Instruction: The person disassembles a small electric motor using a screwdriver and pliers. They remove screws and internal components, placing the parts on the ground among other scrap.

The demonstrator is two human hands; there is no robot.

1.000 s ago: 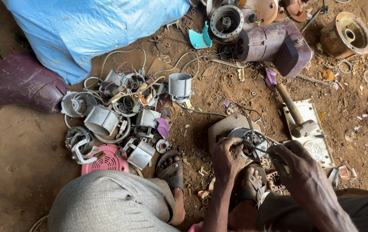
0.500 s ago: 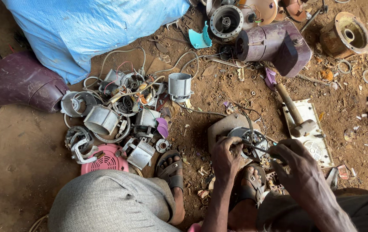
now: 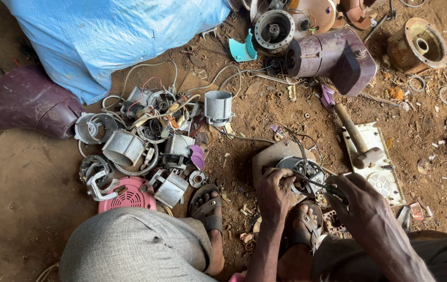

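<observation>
A small round motor part (image 3: 303,173) with dark wires lies on a flat brown block (image 3: 270,156) on the dirt between my feet. My left hand (image 3: 272,190) presses down on its left edge and steadies it. My right hand (image 3: 358,201) is closed around a thin dark tool (image 3: 314,183) whose tip reaches into the motor part. A sandalled foot (image 3: 305,225) sits just below the part.
A heap of grey motor housings, wires and a pink fan grille (image 3: 129,194) lies at the left. A hammer (image 3: 356,137) rests on a white plate (image 3: 385,180) at the right. A blue sack (image 3: 108,36), a purple motor body (image 3: 333,57) and rusty rings lie farther off.
Both hands stay on the motor part. The right hand with the tool has shifted slightly. Nothing else has moved.
</observation>
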